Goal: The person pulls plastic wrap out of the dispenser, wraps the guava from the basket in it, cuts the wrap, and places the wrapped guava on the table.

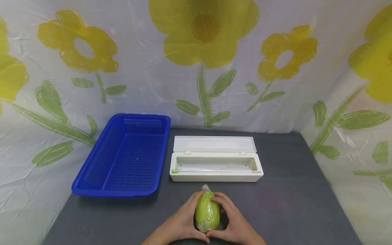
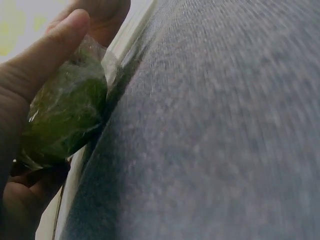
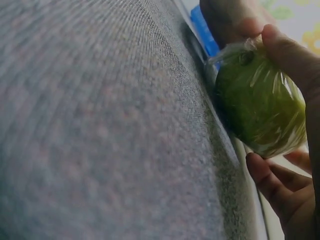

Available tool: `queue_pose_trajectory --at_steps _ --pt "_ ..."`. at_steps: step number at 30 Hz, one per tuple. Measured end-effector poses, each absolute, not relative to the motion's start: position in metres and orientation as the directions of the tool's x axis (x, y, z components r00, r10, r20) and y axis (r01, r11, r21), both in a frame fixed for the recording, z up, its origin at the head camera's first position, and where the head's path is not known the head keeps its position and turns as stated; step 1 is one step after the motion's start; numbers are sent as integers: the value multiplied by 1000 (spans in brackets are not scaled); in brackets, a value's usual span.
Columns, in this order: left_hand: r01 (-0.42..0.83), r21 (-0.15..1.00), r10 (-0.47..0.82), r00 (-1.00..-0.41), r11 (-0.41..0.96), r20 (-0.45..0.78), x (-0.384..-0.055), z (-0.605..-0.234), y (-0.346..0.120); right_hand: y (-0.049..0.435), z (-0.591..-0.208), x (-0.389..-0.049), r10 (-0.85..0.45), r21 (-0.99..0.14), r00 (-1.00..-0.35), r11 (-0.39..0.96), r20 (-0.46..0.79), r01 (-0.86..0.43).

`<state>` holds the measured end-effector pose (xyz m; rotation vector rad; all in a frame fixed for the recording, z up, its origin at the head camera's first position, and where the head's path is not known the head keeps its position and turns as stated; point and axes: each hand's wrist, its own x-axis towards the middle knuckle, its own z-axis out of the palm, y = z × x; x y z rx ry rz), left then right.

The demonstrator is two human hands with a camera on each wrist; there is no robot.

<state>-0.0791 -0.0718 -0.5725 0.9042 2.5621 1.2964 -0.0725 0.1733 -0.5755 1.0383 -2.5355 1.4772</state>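
Observation:
An oval, light green fruit sits low in the head view, wrapped in clear cling film with a crumpled tuft at its far end. My left hand curves round its left side and my right hand round its right. The two thumbs meet near the end closest to me. Both wrist views show the film-covered fruit held between thumb and fingers, close above the grey surface. Just beyond it lies a white cling film dispenser, its lid folded back and a green slider at its left end.
A blue perforated basket stands at the left of the dark grey tabletop. Behind and along the sides hangs a pale sheet printed with yellow flowers. The dispenser's back lid reaches toward that sheet.

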Motion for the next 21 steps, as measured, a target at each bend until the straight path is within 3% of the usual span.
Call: queue_pose_trajectory --at_steps 9,21 --pt "475 742 536 -824 474 185 -81 -575 -66 178 -569 -77 -576 -770 -763 330 294 -546" --pt "295 853 585 -811 430 -14 -81 -566 -76 178 -564 -75 -616 -611 -752 508 235 -608"
